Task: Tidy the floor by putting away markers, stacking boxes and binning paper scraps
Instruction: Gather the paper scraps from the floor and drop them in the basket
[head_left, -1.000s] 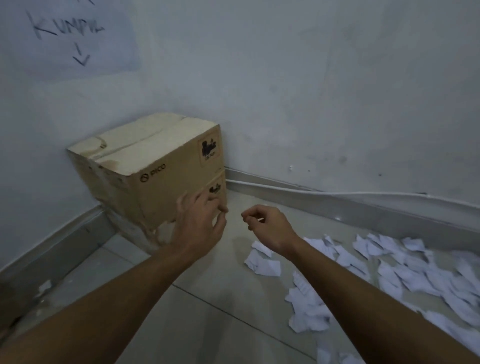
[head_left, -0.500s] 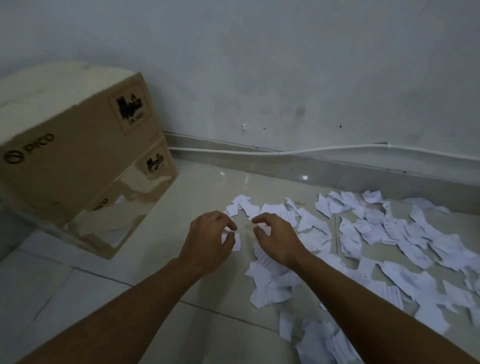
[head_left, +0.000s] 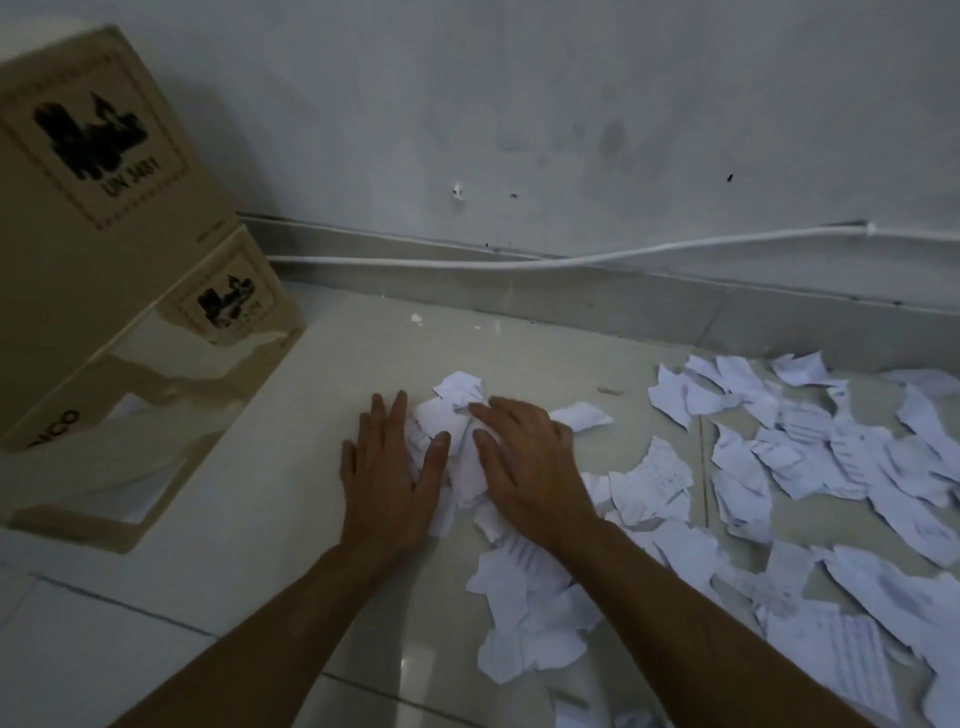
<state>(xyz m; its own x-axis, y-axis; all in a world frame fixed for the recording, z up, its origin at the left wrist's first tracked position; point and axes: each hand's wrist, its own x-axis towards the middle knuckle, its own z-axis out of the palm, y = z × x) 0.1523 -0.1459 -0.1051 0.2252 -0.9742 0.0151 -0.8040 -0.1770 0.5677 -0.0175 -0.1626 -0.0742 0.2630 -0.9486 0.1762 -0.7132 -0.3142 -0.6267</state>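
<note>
Several torn white paper scraps (head_left: 800, 467) lie scattered over the tiled floor, from the middle to the right edge. My left hand (head_left: 389, 478) lies flat on the floor with its fingers spread, its thumb touching a small heap of scraps (head_left: 447, 421). My right hand (head_left: 530, 462) rests palm down on that same heap, fingers apart. Neither hand grips anything. Two brown cardboard boxes stand stacked at the left, the upper box (head_left: 88, 171) on the lower box (head_left: 156, 395). No markers are in view.
A grey wall with a low skirting (head_left: 623, 306) runs along the back. A white cable (head_left: 571, 260) follows the skirting. Bare pale floor tiles (head_left: 156, 649) lie in front of the boxes at the lower left.
My left hand left the box stack and both hands dropped to the floor, spreading flat over the nearest scraps. My view has swung right and moved closer to the floor.
</note>
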